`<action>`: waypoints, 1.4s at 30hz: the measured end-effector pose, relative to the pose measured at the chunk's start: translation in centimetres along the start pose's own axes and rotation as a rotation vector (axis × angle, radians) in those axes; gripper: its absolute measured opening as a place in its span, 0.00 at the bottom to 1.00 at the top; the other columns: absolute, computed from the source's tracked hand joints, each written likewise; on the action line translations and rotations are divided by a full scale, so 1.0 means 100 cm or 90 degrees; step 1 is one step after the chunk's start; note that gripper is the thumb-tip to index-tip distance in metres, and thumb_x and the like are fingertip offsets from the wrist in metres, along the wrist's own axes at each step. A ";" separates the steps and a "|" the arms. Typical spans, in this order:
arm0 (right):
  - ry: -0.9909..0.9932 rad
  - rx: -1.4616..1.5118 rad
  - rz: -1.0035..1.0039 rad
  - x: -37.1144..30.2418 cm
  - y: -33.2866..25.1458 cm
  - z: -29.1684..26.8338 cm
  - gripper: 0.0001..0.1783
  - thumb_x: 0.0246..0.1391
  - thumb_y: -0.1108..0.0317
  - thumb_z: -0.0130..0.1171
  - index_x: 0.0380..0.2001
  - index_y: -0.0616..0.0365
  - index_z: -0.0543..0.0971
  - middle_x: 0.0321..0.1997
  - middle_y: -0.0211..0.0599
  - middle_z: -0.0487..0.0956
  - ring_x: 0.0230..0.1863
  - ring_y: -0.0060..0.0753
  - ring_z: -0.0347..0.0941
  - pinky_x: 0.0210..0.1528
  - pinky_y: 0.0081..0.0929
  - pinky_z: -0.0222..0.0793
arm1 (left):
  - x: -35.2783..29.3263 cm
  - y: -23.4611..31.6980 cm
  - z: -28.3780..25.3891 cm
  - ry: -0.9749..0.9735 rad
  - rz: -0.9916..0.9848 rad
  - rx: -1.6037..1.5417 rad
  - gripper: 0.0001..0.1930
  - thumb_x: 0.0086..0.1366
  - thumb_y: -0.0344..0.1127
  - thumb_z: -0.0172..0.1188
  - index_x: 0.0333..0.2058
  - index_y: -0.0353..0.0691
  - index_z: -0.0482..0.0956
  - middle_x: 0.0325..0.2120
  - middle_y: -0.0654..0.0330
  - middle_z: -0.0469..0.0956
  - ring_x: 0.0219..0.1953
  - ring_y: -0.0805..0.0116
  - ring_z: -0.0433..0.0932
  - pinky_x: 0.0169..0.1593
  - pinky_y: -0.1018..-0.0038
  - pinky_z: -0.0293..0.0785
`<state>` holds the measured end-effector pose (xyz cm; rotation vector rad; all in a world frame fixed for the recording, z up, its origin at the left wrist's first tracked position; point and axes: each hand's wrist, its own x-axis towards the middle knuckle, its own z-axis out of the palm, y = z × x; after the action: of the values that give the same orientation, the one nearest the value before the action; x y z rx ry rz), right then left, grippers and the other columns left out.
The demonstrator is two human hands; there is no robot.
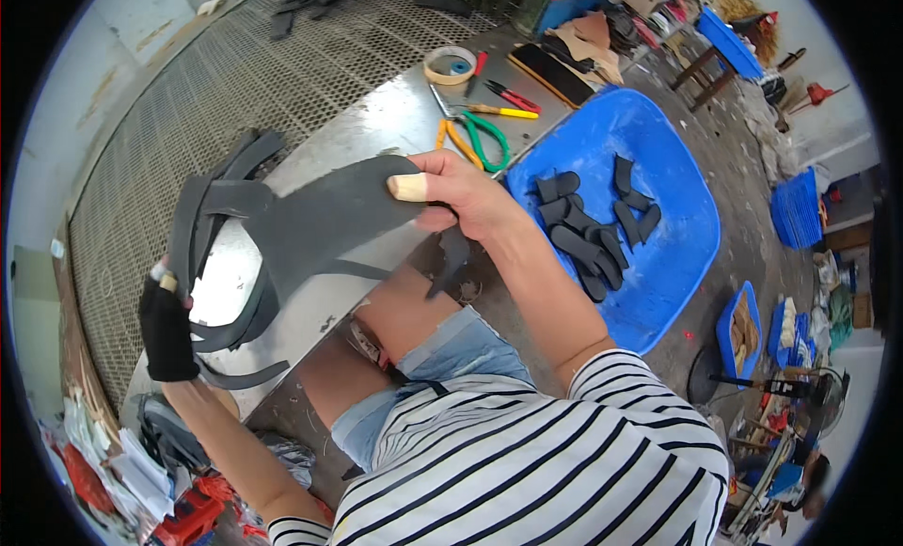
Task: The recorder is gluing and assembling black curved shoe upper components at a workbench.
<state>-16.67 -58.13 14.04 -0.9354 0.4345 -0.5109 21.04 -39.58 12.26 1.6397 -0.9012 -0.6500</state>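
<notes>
A wide dark grey sheet (329,217) of rubber-like or foam material is held up over the metal table. My right hand (466,193) pinches its far right end, the taped thumb lying on top. Dark cut strips (193,221) curve around the sheet's left end. My left hand (169,330), in a black fingerless glove with tape on a finger, closes on the outer edge of these strips; some of its fingers are hidden. A loose dark offcut (451,259) hangs just below my right hand. Scissors (484,142) with green and orange handles lie beyond it.
The metal table (362,113) also bears a tape roll (450,66), red-handled pliers (513,96), a yellow-handled tool (503,111) and a dark block (550,74). At right, a blue basin (663,292) holds several dark cut pieces (588,250). A perforated metal mesh (216,104) spreads behind the table.
</notes>
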 end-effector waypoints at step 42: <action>0.113 -0.207 -0.164 0.012 0.040 0.146 0.09 0.55 0.70 0.58 0.35 0.65 0.78 0.25 0.29 0.75 0.13 0.14 0.65 0.12 0.11 0.53 | -0.113 0.066 0.136 0.239 0.175 -0.209 0.09 0.59 0.34 0.55 0.34 0.32 0.74 0.24 0.60 0.77 0.23 0.72 0.75 0.27 0.75 0.71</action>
<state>-6.67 -47.50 18.16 -1.2740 0.5724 -0.7772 2.38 -38.40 14.82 1.2586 -0.6846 -0.2679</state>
